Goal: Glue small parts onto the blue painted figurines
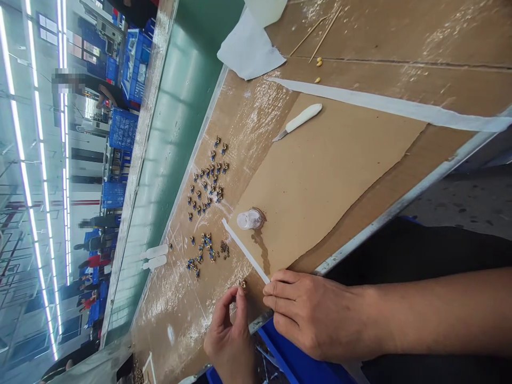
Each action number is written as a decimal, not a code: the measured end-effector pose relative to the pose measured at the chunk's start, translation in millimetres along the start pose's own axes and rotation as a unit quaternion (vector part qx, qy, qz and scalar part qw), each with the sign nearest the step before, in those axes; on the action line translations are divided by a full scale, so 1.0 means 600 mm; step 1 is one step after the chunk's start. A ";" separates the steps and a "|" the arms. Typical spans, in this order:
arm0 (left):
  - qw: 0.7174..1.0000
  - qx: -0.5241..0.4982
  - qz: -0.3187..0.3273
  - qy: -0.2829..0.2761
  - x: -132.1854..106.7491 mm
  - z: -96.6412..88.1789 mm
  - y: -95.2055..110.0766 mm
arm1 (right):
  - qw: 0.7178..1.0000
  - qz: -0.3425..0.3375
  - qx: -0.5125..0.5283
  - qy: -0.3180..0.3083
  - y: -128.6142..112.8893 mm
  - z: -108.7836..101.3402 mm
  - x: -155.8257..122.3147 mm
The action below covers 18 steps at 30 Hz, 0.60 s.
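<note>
My left hand [230, 341] is at the bottom edge, thumb and forefinger pinched on a tiny brass part [242, 284]. My right hand [312, 314] lies just beside it, knuckles up, fingers pressed together at the near end of a thin white strip [246, 250] that runs across the cardboard sheet [320, 176]. What the fingertips grip is partly hidden. Several small blue-and-brass parts lie in two loose groups, one [208, 176] farther out and one [204, 250] close to my left hand.
A small clear pot [250, 218] stands by the strip. A white-handled knife [300, 120], a long white band [392, 106], a white cloth [248, 48] and thin sticks [316, 32] lie farther off. Two small white bottles [156, 256] lie at the table edge. A blue bin [296, 362] sits under my hands.
</note>
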<state>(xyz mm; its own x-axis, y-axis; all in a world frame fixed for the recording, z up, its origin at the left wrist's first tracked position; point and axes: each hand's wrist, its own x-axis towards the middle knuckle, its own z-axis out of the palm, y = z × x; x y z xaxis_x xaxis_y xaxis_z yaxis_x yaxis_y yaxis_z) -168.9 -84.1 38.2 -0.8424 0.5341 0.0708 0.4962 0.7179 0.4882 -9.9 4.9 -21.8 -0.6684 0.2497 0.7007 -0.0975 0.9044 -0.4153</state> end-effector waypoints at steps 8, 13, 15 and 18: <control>0.999 0.037 -0.005 -0.034 0.009 -0.007 -0.001 | 1.000 0.001 0.002 -0.010 0.001 -0.001 0.000; 0.994 0.068 0.050 -0.069 0.024 -0.016 0.005 | 1.000 0.001 0.003 -0.018 0.002 0.000 0.000; 0.991 0.085 0.072 -0.077 0.028 -0.019 0.009 | 1.000 -0.001 0.007 -0.020 0.002 0.001 0.000; 0.985 0.110 0.096 -0.088 0.033 -0.022 0.016 | 1.000 -0.001 0.008 -0.020 0.001 0.001 0.000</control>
<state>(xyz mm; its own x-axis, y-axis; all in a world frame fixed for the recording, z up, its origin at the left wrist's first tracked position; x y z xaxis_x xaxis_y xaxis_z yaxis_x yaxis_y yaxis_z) -183.3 -72.6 55.9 -0.6888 0.7248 -0.0178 0.6926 0.6651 0.2790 -10.5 5.3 -22.4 -0.6970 0.2334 0.6781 -0.1112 0.8989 -0.4237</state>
